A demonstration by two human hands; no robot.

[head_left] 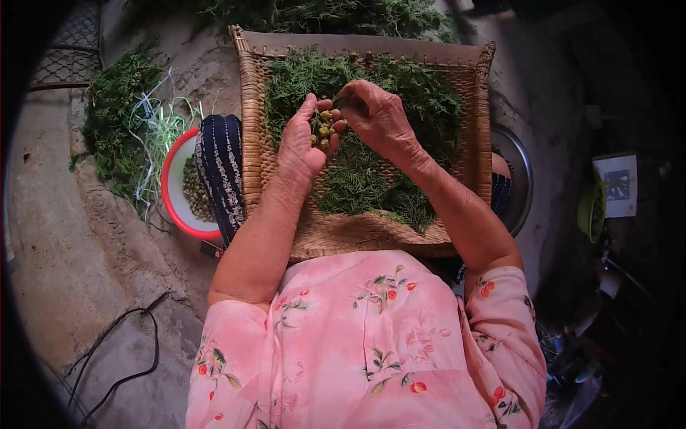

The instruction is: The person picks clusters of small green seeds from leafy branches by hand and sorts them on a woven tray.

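The yellow-green cones (324,131) lie in the cupped left hand (303,140). They look light, small and rather firm; a gentle pinch on their knobby sides should probably suit. The right hand (382,121) is just beside, its fingertips drawn narrow; I cannot tell what they hold. Below, feathery, soft-looking sprigs (371,179) partly cover the woven tray (251,100).

yellow-green pods (324,132), deep green sprigs (364,179), tan tray (251,100) in woven pattern, pink shirt (321,350) with red-and-green floral print, white bowl (170,204) rimmed red, navy cloth (221,171) with pale stripes
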